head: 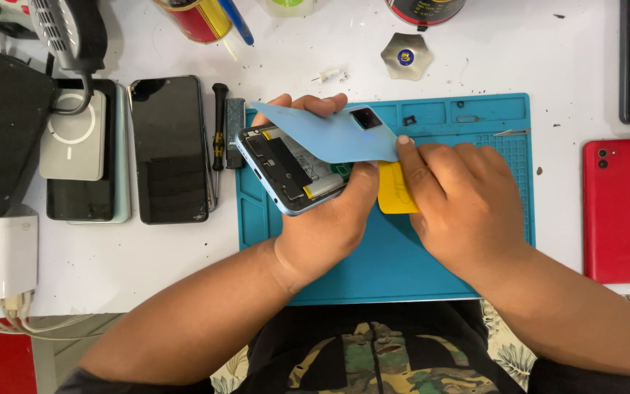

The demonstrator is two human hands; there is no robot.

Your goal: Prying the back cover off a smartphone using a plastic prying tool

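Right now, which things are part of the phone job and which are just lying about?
In use:
- left hand holding the opened phone
- right hand lifting the light blue back cover, with a yellow pry card
- blue work mat

Lying about:
- red phone
- black phone
- screwdriver
- metal pick
- cans
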